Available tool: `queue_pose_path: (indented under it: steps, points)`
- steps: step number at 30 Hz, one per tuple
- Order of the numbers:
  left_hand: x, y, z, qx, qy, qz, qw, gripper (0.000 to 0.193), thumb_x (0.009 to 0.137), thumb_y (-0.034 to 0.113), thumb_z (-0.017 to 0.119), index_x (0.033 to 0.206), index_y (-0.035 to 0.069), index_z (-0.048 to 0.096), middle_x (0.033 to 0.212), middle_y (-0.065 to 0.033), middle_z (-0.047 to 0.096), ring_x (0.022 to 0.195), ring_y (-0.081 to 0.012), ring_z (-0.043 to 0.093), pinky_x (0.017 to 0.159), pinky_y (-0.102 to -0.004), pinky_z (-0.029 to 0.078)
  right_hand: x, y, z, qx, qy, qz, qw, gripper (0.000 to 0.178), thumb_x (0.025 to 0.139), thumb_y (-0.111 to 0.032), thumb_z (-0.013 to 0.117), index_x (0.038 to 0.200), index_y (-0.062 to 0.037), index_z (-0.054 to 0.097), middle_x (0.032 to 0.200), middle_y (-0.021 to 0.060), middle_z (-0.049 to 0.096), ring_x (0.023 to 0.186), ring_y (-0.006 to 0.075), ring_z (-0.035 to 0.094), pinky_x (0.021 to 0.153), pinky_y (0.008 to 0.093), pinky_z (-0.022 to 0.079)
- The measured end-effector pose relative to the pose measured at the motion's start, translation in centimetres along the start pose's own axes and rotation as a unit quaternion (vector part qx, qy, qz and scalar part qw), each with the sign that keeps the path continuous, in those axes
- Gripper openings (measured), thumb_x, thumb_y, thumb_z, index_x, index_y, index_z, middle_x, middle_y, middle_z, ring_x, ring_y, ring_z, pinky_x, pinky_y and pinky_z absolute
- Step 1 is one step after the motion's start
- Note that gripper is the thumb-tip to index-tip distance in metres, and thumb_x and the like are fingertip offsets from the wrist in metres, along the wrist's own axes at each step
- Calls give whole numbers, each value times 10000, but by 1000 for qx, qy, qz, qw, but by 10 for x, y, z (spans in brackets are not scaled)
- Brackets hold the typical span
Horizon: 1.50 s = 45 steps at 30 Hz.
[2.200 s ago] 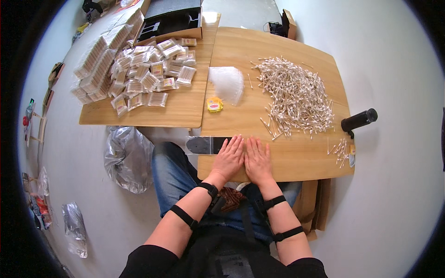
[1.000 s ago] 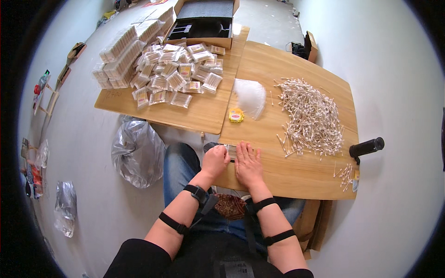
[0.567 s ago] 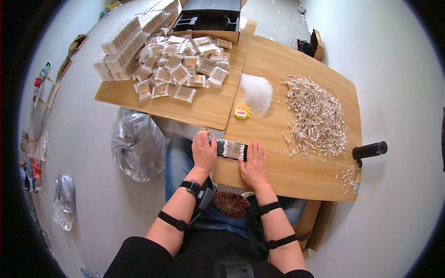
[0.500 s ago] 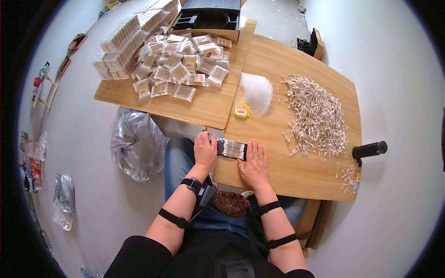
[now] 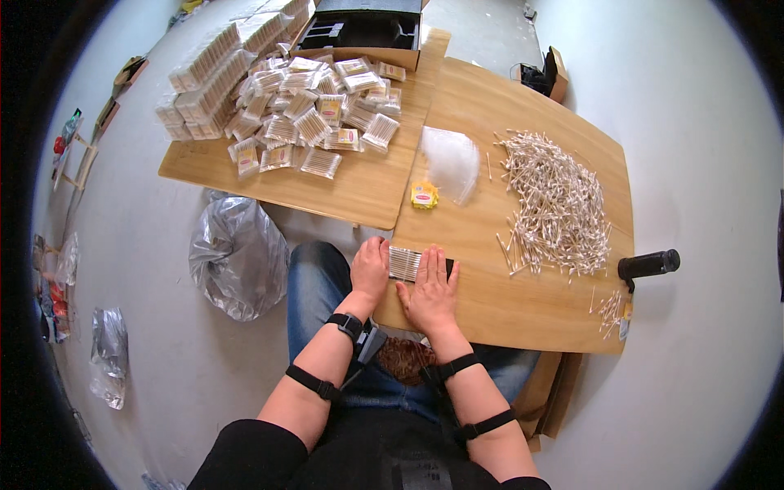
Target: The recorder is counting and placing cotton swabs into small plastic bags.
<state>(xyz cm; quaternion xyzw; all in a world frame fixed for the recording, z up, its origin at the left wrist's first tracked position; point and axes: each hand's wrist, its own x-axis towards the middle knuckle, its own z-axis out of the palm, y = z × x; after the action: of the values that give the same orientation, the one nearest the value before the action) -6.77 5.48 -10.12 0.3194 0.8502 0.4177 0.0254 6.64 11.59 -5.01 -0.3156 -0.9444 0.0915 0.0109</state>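
Note:
A row of cotton swabs (image 5: 403, 263) lies side by side near the front edge of the right-hand table. My right hand (image 5: 429, 296) rests flat with fingers outstretched over the right part of the row. Past its fingers a black flat piece (image 5: 450, 267) peeks out under the swabs. My left hand (image 5: 371, 268) is at the row's left end, fingers curled together; what they pinch, if anything, is hidden. Ahead lie a small stack of yellow cards (image 5: 424, 195) and a pile of clear plastic bags (image 5: 452, 163).
Loose cotton swabs (image 5: 557, 208) form a big heap at right, beside a black cylinder (image 5: 649, 264). Filled swab packets (image 5: 314, 122) are heaped on the left table, next to stacked bundles (image 5: 200, 90) and an open black case (image 5: 359, 33). A grey plastic bag (image 5: 238, 257) stands on the floor.
My right hand has slid left onto the swabs, uncovering the black piece's right end. My left hand has shifted slightly right and down, its fingers now drawn in at the row's left end.

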Motion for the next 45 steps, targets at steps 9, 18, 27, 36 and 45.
queue_pose_path:
  steps: [9, 18, 27, 36, 45]
  points:
    - [3, -14, -1, -41, -11, 41, 998, 320, 1036, 279, 397, 944, 14, 551, 894, -230, 601, 848, -440, 571, 739, -497, 468, -2, 2, 6, 11, 9, 33, 999, 853, 950, -561, 393, 1491, 75, 223, 1579, 225, 205, 1487, 325, 133, 1184, 543, -2]
    - [-2, -14, 1, -33, -45, 6, 998, 322, 1041, 273, 389, 1028, 3, 565, 939, -241, 600, 872, -441, 572, 758, -488, 472, -6, -13, 3, 1, -7, 66, 998, 871, 945, -556, 419, 1493, 84, 197, 1590, 225, 161, 1491, 337, 87, 1179, 552, -13]
    - [-1, -8, 4, 36, -26, 74, 996, 304, 1023, 287, 414, 1007, 29, 574, 913, -199, 618, 880, -406, 594, 776, -490, 483, 4, -7, 8, 30, 30, 20, 999, 786, 932, -519, 465, 1495, 2, 293, 1581, 152, 257, 1485, 273, 172, 1180, 564, 32]
    - [1, -6, -4, 118, -52, 35, 991, 323, 1016, 331, 431, 1022, 45, 581, 948, -176, 616, 911, -390, 587, 774, -516, 465, 10, 32, 12, 48, 138, 36, 989, 697, 922, -430, 532, 1458, -24, 349, 1511, 166, 370, 1418, 320, 306, 1166, 500, 210]
    - [-34, 56, 0, 44, -43, 237, 970, 413, 862, 165, 631, 1247, 61, 524, 1333, -150, 502, 1239, -338, 464, 1025, -456, 370, 6, 150, -33, -28, 252, 153, 955, 209, 808, -209, 685, 951, -102, 576, 949, 97, 578, 949, 299, 552, 813, 439, 458]
